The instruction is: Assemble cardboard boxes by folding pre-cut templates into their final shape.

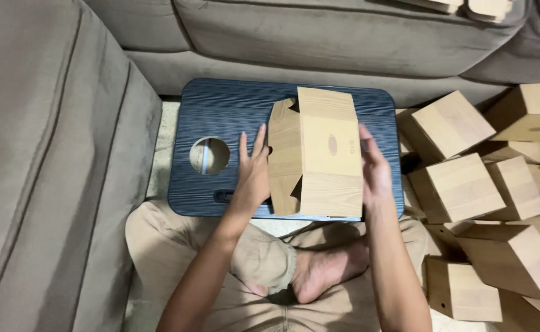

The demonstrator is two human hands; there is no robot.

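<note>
Cardboard box, half-folded, sits on dark ribbed bench over my lap. Left hand and right hand flank it, fingers spread flat against its sides. Grey sofa around; finished boxes piled right.

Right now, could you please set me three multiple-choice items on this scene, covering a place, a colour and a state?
1. Where does the half-folded cardboard box lie?
A. on the dark lap tray
B. on the sofa
C. on the pile of folded boxes

2. What colour is the tray?
A. white
B. dark blue-black
C. red

3. How do the left hand and right hand stand?
A. fists
B. open, flanking the box
C. in the lap

Answers: A, the box lies on the tray; B, its ribbed top is dark; B, fingers extended at either side.
</note>
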